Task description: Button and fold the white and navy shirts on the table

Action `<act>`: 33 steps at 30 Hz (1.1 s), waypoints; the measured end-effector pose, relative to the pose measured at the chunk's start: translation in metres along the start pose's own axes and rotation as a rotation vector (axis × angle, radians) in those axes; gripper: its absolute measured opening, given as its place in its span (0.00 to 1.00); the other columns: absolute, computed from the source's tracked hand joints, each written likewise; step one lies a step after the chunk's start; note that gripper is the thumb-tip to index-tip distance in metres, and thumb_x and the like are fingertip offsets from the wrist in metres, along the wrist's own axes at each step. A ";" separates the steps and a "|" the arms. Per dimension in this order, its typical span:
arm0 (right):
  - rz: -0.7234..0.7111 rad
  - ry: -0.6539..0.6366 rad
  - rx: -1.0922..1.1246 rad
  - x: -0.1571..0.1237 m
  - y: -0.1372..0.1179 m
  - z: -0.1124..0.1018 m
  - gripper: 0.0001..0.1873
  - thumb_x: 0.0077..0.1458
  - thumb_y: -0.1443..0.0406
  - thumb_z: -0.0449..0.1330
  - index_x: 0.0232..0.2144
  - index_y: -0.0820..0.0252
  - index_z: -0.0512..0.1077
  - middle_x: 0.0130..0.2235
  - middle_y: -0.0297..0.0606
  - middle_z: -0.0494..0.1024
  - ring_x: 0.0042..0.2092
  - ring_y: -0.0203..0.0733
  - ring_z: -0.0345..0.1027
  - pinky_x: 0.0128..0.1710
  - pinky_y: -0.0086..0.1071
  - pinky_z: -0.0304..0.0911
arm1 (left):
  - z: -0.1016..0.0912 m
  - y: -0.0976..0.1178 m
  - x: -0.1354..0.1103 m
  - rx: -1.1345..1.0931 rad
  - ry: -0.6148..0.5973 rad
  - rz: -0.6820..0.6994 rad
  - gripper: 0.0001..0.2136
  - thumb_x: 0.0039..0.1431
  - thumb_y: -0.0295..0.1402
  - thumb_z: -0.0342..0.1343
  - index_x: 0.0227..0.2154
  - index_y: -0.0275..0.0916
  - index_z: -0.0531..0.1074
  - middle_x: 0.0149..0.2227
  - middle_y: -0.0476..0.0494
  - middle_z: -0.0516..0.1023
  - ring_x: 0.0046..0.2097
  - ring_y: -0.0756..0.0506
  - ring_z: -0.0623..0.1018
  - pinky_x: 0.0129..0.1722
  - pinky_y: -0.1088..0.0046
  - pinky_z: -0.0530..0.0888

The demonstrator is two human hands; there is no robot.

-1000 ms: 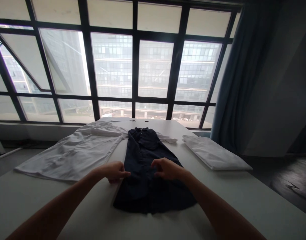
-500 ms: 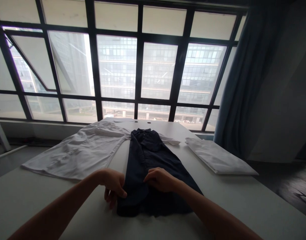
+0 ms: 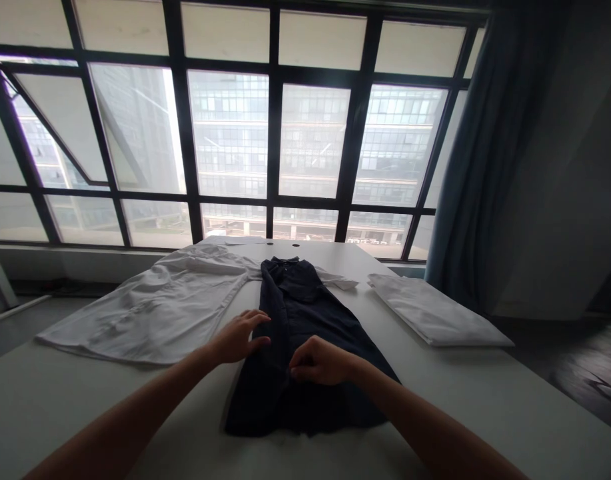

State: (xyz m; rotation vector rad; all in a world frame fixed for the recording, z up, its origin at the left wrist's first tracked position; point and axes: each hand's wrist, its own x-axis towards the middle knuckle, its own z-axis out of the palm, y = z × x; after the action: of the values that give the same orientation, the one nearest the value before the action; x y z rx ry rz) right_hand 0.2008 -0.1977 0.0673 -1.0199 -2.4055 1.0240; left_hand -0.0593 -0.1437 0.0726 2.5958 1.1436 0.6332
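While the dark shirt (image 3: 335,320) lies lengthwise on the white table (image 3: 485,407), collar (image 3: 285,259) to the window (image 3: 315,147), hem (image 3: 305,428) towards me, my left hand (image 3: 241,337) is at its left side, thumb and fingers well parted, nothing pinched between them. And over the middle of the front, my right hand (image 3: 319,360) has its fingers curled, thumb drawn close; whether there's cloth in that pinch, I can't tell. It looks thin, soft stuff, so I judge it light, floppy, quick to crease, with nothing to break. Slippery? Hardly, by that dull surface. Hem and side look the best places to take hold: two pinches, well apart, so the cloth hangs even. Only the collar seems stiffer.
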 end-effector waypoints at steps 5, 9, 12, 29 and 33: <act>0.058 0.152 -0.239 -0.001 -0.012 -0.002 0.20 0.60 0.51 0.60 0.34 0.61 0.80 0.25 0.33 0.75 0.25 0.33 0.62 0.25 0.26 0.54 | 0.017 -0.010 0.030 0.056 -0.183 0.167 0.23 0.60 0.38 0.59 0.57 0.40 0.70 0.60 0.36 0.70 0.63 0.37 0.67 0.62 0.59 0.64; 0.113 0.300 -0.398 0.004 -0.013 0.006 0.18 0.56 0.51 0.64 0.42 0.56 0.78 0.37 0.37 0.79 0.37 0.42 0.72 0.36 0.30 0.61 | 0.016 -0.035 0.079 0.223 -0.100 0.135 0.24 0.60 0.23 0.52 0.59 0.38 0.68 0.61 0.36 0.69 0.61 0.38 0.69 0.61 0.61 0.65; 0.129 0.287 -0.472 0.007 -0.012 0.014 0.21 0.54 0.50 0.65 0.45 0.53 0.78 0.44 0.39 0.77 0.40 0.45 0.72 0.40 0.33 0.63 | 0.010 -0.059 0.122 0.371 -0.124 0.111 0.26 0.58 0.19 0.51 0.60 0.37 0.68 0.63 0.36 0.67 0.61 0.36 0.68 0.60 0.59 0.65; -0.279 0.150 -0.712 0.022 0.045 0.040 0.22 0.69 0.54 0.50 0.63 0.45 0.61 0.65 0.38 0.63 0.67 0.45 0.53 0.68 0.48 0.42 | 0.008 -0.154 0.248 0.443 -0.289 0.032 0.11 0.57 0.43 0.61 0.34 0.42 0.78 0.35 0.43 0.80 0.49 0.38 0.75 0.60 0.54 0.59; -0.294 0.143 -0.773 0.027 0.058 0.051 0.22 0.70 0.53 0.49 0.63 0.44 0.60 0.66 0.39 0.63 0.65 0.46 0.57 0.64 0.45 0.52 | 0.017 -0.164 0.250 0.403 -0.275 0.008 0.13 0.54 0.44 0.63 0.38 0.43 0.79 0.44 0.42 0.78 0.54 0.35 0.72 0.62 0.52 0.57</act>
State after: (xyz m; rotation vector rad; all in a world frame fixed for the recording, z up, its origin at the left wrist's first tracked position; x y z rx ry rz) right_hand 0.1825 -0.1746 -0.0096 -0.8562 -2.7529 -0.1088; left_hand -0.0066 0.1506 0.0692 2.8950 1.2737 0.0379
